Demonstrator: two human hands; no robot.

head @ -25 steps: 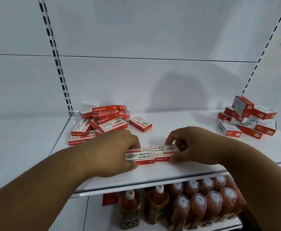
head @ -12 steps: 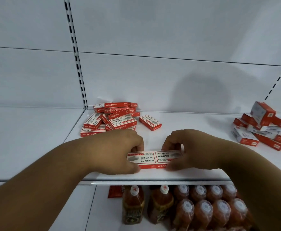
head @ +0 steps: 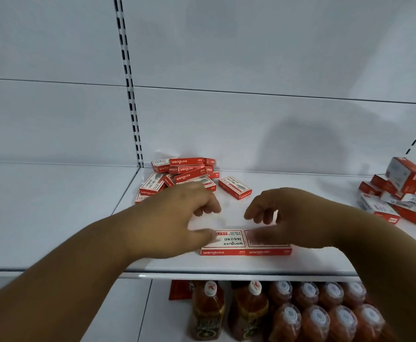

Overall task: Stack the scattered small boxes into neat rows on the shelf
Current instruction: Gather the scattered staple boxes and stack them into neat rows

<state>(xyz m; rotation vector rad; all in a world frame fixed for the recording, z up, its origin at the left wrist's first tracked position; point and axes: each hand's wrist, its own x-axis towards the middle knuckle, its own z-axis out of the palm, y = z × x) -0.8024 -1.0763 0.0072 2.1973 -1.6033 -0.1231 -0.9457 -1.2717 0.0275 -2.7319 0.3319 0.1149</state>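
Two small red-and-white boxes [head: 245, 245] lie side by side in a row near the front edge of the white shelf [head: 226, 266]. My left hand [head: 177, 215] hovers just above their left end, fingers loosely curled and holding nothing. My right hand [head: 283, 218] hovers over their right end, also relaxed and empty, its thumb blurred over the right box. A heap of scattered boxes [head: 182, 174] sits at the back left, with one loose box [head: 235, 187] beside it. Another heap [head: 399, 193] lies at the right.
Bottles with white caps [head: 300, 314] fill the lower shelf under the front edge. A slotted upright [head: 130, 95] runs up the white back wall. Another shelf [head: 41, 213] adjoins on the left.
Both hands have let go of the two aligned boxes and lifted off them, moving slightly back. The view has shifted left and closer.
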